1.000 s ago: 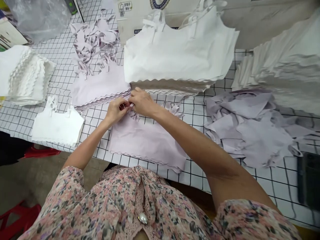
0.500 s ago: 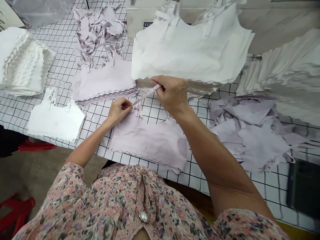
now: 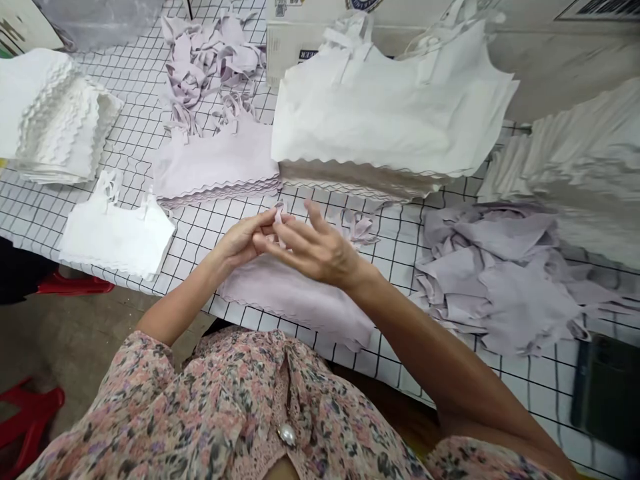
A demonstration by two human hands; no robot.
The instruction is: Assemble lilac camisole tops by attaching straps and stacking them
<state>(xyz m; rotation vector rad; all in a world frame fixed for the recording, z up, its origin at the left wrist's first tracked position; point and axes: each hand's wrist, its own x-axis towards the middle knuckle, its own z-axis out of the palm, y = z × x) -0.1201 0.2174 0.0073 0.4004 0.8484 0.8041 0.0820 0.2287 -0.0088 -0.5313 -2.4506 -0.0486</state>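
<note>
Above a lilac strappy top lying at the table's front edge, my left hand pinches a thin lilac strap between thumb and finger. My right hand is just beside it, fingers spread, its fingertips overlapping the left hand in view. Whether they touch the strap cannot be made out. Both hands hide part of the top's upper edge. Close behind lies a stack of lilac tops with wavy hems.
White tops are stacked at the back against a carton. Lilac pieces lie heaped on the right near a phone. More white tops lie on the left. A red stool stands below on the floor.
My right hand has let go of the strap end it was pulling taut, moved down and left toward the left hand, and spread its fingers. The left hand has shifted slightly right.
</note>
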